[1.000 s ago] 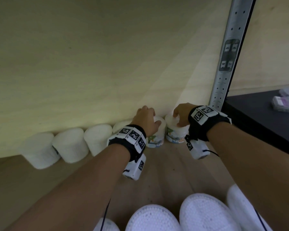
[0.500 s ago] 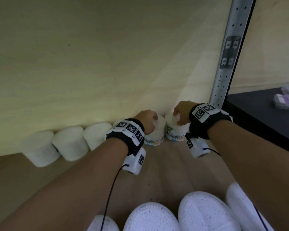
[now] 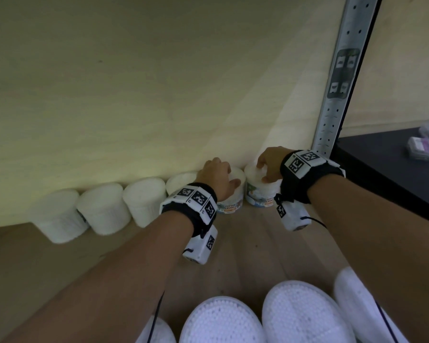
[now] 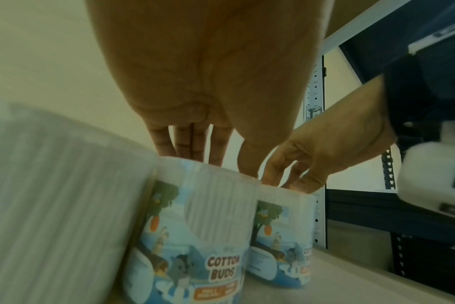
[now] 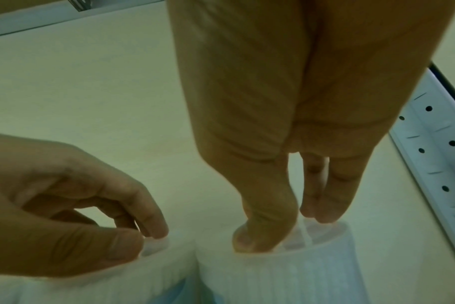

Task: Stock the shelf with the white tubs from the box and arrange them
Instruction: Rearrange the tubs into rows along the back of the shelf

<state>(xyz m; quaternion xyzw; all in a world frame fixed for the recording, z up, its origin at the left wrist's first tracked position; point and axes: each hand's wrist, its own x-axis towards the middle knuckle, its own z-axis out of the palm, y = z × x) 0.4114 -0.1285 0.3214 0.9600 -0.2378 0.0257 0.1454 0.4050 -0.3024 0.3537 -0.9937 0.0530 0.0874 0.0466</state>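
The left hand (image 3: 218, 178) is gripping the lid of 1 white tub (image 3: 230, 196) from above, fingers curled over its rim, while the right hand (image 3: 269, 167) is holding the tub beside it (image 3: 260, 194) the same way, thumb and fingertips on its top. Both tubs are standing upright and touching at the right end of the row along the shelf (image 3: 245, 243) back wall, next to the metal upright (image 3: 332, 95)

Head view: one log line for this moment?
left hand: grips white cotton-bud tub | right hand: grips neighbouring white tub | both on wooden shelf
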